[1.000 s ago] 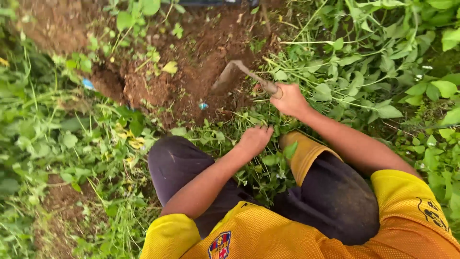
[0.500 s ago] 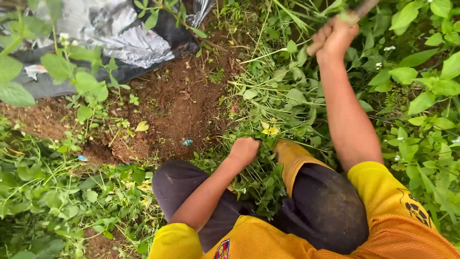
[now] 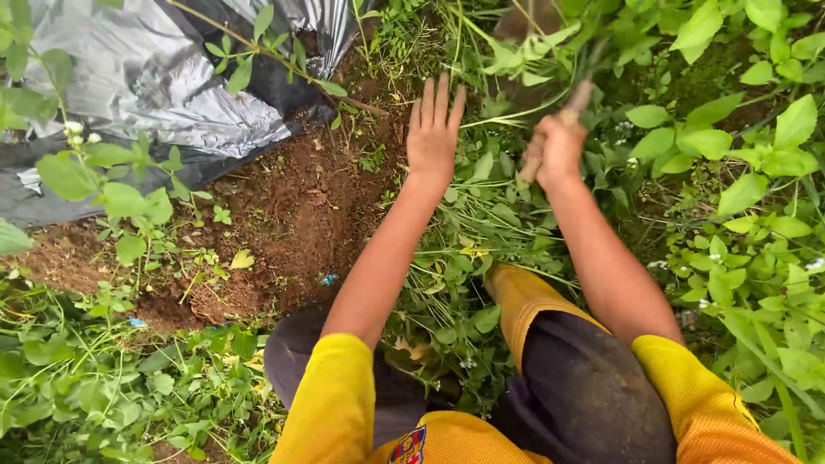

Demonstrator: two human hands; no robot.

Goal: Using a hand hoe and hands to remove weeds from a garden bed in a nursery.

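My right hand (image 3: 557, 150) is shut on the wooden handle of a small hoe (image 3: 574, 101), blurred with motion among the weeds. Its blade is hidden in the leafy stems (image 3: 524, 51) at the top. My left hand (image 3: 432, 131) is stretched forward with flat, spread fingers and holds nothing, hovering over the cut green weeds (image 3: 481, 215) beside the bare brown soil (image 3: 292, 206). I am squatting, with dark trousers and yellow sleeves in the lower part of the view.
Silver-black plastic sheeting (image 3: 163, 77) lies at the top left beside the dug soil. Thick leafy weeds (image 3: 748, 189) fill the right side, and more grow at the lower left (image 3: 86, 369). A small blue scrap (image 3: 327, 278) lies on the soil.
My left hand has let go of the weeds by my knee and reached forward, fingers open. My right hand with the hoe came down and left from its raised position.
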